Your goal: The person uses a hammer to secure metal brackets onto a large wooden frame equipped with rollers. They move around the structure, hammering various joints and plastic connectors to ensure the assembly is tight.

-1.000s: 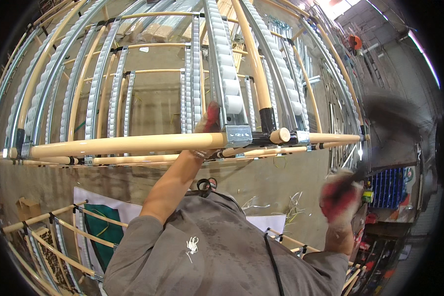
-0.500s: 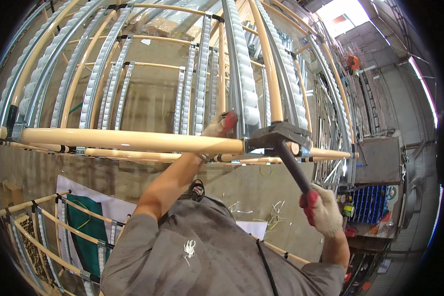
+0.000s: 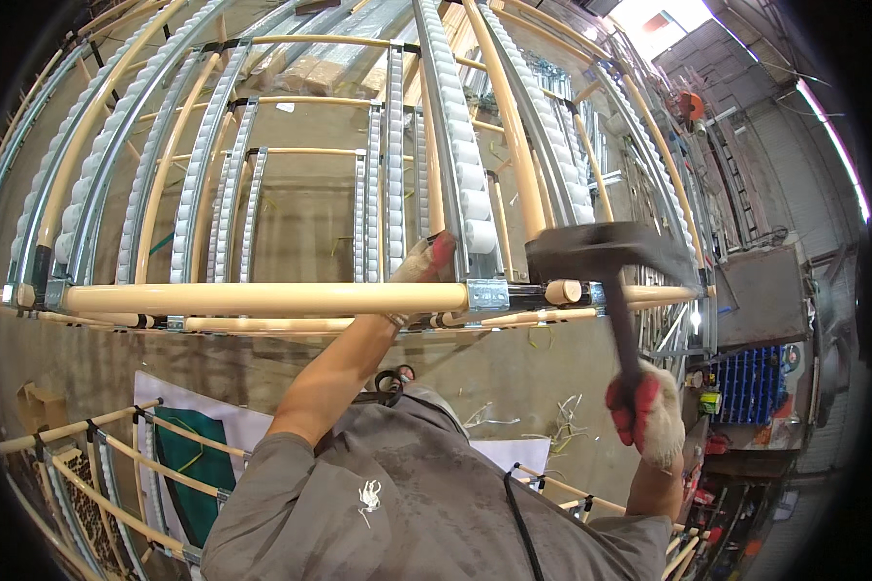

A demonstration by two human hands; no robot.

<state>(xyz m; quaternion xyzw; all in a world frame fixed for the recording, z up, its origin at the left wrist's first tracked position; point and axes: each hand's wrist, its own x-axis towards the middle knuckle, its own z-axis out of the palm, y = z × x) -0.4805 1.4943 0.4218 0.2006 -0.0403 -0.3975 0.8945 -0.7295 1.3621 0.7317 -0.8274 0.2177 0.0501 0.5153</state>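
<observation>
My right hand (image 3: 647, 418), in a white glove with red on the fingers, is closed round the dark handle of a hammer (image 3: 601, 254). The hammer's heavy black head is raised above the right part of the front tube (image 3: 262, 297), apart from it. My left hand (image 3: 424, 263), gloved alike, reaches under that cream tube and is curled against the side of a metal roller track (image 3: 448, 145) with white wheels. Its fingers are partly hidden. Near the track's lower end, a silver bracket (image 3: 487, 294) sits on the tube, beside a black joint and a capped tube end (image 3: 563, 291).
The rack's other roller tracks (image 3: 199, 155) and cream tubes spread left and away. A lower frame (image 3: 116, 455) stands behind at lower left beside a green sheet (image 3: 192, 465). Loose straps (image 3: 569, 418) lie on the floor. Blue bins (image 3: 749, 385) stand at the right.
My right hand has lifted the hammer, whose head has come off the bracket and moved right. My left hand stays beside the roller track. The whole view has shifted slightly.
</observation>
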